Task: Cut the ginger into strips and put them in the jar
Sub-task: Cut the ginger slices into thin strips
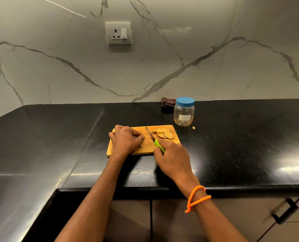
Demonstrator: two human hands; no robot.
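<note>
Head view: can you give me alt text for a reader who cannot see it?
On a wooden cutting board, the right hand grips a green-handled knife beside ginger slices, while the left hand holds down another piece. A blue-lidded jar stands closed behind.

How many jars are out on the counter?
1. A clear jar with a blue lid stands on the black counter, just beyond the cutting board's far right corner. None other shows.

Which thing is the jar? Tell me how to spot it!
Find the black counter, then the wooden cutting board on it. Just behind the board's far right corner stands the jar. It is see-through with a blue lid, unlike the dark cloth beside it.
</note>
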